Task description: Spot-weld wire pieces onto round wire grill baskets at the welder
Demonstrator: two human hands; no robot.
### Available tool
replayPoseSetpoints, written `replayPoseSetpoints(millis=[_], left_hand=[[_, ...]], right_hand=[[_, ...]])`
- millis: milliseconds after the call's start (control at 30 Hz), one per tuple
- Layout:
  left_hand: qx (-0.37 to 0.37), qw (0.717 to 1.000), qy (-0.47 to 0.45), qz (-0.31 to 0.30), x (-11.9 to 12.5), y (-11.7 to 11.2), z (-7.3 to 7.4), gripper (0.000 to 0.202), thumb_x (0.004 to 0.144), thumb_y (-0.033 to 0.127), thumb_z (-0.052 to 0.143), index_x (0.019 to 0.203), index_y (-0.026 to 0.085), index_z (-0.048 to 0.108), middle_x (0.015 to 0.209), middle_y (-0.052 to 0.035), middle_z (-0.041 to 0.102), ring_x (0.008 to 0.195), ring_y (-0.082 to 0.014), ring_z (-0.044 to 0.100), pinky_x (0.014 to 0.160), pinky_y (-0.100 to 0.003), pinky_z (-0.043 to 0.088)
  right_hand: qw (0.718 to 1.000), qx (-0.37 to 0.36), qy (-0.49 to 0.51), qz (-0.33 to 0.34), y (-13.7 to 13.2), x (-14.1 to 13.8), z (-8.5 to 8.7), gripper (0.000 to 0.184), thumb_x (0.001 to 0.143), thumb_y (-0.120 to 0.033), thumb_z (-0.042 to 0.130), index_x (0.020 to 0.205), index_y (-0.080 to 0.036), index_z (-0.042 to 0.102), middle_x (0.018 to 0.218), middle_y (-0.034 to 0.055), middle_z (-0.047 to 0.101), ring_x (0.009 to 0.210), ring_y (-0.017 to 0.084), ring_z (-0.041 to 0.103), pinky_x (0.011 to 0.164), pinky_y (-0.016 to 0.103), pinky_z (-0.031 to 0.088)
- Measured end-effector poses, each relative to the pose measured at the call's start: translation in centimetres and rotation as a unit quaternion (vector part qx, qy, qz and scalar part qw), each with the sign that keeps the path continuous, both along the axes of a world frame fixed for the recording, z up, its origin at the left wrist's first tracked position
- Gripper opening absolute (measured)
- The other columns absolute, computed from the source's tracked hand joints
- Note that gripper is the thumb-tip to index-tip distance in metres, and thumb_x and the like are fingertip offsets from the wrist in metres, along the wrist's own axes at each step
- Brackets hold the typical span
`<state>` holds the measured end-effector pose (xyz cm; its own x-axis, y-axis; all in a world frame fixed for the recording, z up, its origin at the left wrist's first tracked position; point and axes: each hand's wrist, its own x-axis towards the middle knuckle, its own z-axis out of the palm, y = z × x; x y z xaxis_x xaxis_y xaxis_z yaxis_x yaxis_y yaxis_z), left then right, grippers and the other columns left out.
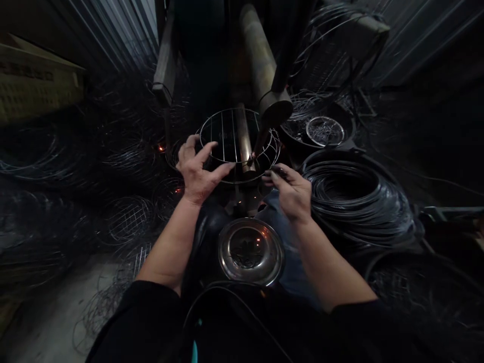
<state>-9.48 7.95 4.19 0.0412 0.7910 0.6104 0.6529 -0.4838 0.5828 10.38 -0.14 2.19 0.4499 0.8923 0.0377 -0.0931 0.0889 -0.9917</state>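
Observation:
A round wire rack (223, 136) with parallel bars sits at the metal electrodes of the machine in front of me. My left hand (198, 169) is beside its near left rim, fingers and thumb spread apart; I cannot tell whether a fingertip touches the wire. At the rack's right front edge, my right hand (293, 191) is closed in a pinch, with something small and dark at the fingertips. Below the hands, a shiny metal bowl (225, 247) rests on my lap, holding small dark pieces.
A thick horizontal cylinder (260, 65) juts out above the rack. Coiled wire (363, 201) fills a tub at right, with a dish of small pieces (325, 132) behind it. Wire grids (130, 219) lie at left. Orange sparks (161, 148) glow near my left hand.

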Motion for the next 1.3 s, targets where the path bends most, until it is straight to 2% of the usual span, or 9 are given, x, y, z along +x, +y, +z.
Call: replayPoseSetpoints(millis=[133,200,367,567,833,1000,1067,1200,1300], left_hand=[[-0.039,0.993,0.014,-0.106,-2.2,2.0,0.0,0.030,0.059,0.038,0.084,0.084,0.024,0.075,0.104,-0.0043,0.065,0.105,-0.0244,0.058,0.095,-0.041,0.045],[-0.052,0.989,-0.014,-0.135,-2.4,2.6,-0.3,0.024,0.061,0.037,0.082,0.079,0.023,0.075,0.094,-0.0029,0.064,0.093,-0.0205,0.061,0.088,-0.036,0.048],[-0.039,0.991,-0.072,-0.107,-1.6,1.5,-0.8,0.019,0.063,0.034,0.083,0.074,0.022,0.074,0.082,-0.0007,0.061,0.080,-0.0155,0.059,0.077,-0.031,0.049],[-0.003,0.994,-0.103,-0.044,-0.4,-1.5,-1.1,0.017,0.065,0.033,0.083,0.073,0.022,0.073,0.079,0.0001,0.060,0.077,-0.0145,0.058,0.075,-0.030,0.048],[0.042,0.991,-0.119,-0.046,1.3,-3.2,-1.9,0.017,0.069,0.035,0.082,0.075,0.021,0.074,0.080,-0.0003,0.060,0.079,-0.0144,0.058,0.076,-0.029,0.048],[0.041,0.992,-0.115,-0.031,1.8,-3.5,-2.4,0.020,0.069,0.038,0.081,0.077,0.021,0.075,0.082,0.0001,0.060,0.079,-0.0135,0.059,0.078,-0.029,0.048],[0.041,0.993,-0.106,-0.025,1.9,-3.6,-2.5,0.021,0.069,0.040,0.081,0.077,0.021,0.075,0.082,-0.0002,0.060,0.080,-0.0135,0.059,0.078,-0.029,0.048],[0.054,0.994,-0.097,-0.021,2.1,-3.7,-2.5,0.021,0.070,0.040,0.081,0.077,0.021,0.075,0.082,-0.0004,0.060,0.080,-0.0136,0.058,0.079,-0.030,0.048],[0.053,0.993,-0.100,-0.021,2.1,-3.7,-2.5,0.021,0.070,0.041,0.080,0.077,0.021,0.075,0.082,-0.0001,0.060,0.079,-0.0133,0.059,0.078,-0.029,0.048]], right_hand=[[0.988,-0.122,-0.037,0.088,-5.1,3.1,-1.7,0.041,0.066,-0.036,0.077,0.100,-0.020,0.060,0.071,0.0004,0.071,0.059,0.019,0.069,0.051,0.028,0.052],[0.972,-0.205,-0.052,0.101,-7.6,4.3,-2.8,0.045,0.059,-0.038,0.082,0.093,-0.021,0.059,0.060,-0.0013,0.068,0.051,0.018,0.066,0.044,0.026,0.048],[0.949,-0.300,0.018,0.095,-10.8,5.1,-4.2,0.052,0.040,-0.039,0.092,0.077,-0.017,0.063,0.049,0.0004,0.063,0.043,0.018,0.062,0.036,0.022,0.043],[0.949,-0.300,0.086,0.049,-10.3,5.1,-3.6,0.051,0.035,-0.034,0.093,0.075,-0.014,0.066,0.055,0.0029,0.066,0.045,0.017,0.064,0.035,0.020,0.043],[0.953,-0.259,0.064,0.141,-10.8,3.9,-2.1,0.040,0.054,-0.036,0.083,0.082,-0.022,0.056,0.052,-0.0031,0.065,0.039,0.014,0.060,0.036,0.019,0.039],[0.889,-0.352,0.015,0.293,-11.9,0.4,-3.2,0.025,0.057,-0.034,0.075,0.070,-0.019,0.059,0.043,-0.0049,0.057,0.038,0.013,0.056,0.036,0.020,0.036],[0.887,-0.347,0.004,0.304,-11.5,-0.2,-3.2,0.021,0.058,-0.033,0.073,0.066,-0.018,0.061,0.045,-0.0041,0.058,0.041,0.011,0.056,0.039,0.021,0.038],[0.914,-0.298,-0.009,0.275,-10.1,-0.1,-2.7,0.024,0.058,-0.034,0.075,0.068,-0.019,0.060,0.051,-0.0046,0.059,0.048,0.012,0.060,0.044,0.021,0.041],[0.900,-0.311,-0.026,0.306,-9.8,-0.1,-2.7,0.024,0.062,-0.034,0.072,0.066,-0.021,0.054,0.046,-0.0057,0.056,0.044,0.013,0.059,0.042,0.021,0.039]])
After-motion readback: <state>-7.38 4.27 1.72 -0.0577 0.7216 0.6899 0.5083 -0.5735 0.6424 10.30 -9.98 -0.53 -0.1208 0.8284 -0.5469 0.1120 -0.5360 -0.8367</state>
